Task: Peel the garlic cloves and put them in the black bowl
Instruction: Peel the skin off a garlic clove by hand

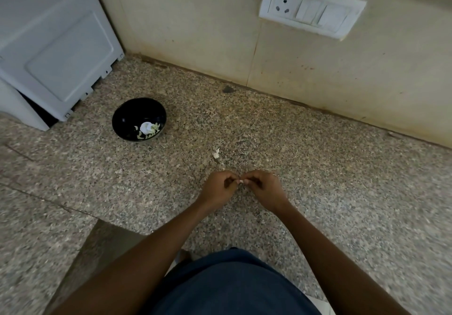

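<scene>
You are looking at a dim, evenly lit scene with a warm cast; no hard shadows fall on the speckled counter (305, 143); the wide lens bows the wall socket plate (311, 6) and the white appliance (53, 45) towards the edges; the lower corners smear with blur; your forearms sit dark and underexposed; the black bowl (127, 114) carries faint glints on its inner wall.

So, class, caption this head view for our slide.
Both hands, left hand and right hand, pinch a garlic clove near the black bowl.
</scene>
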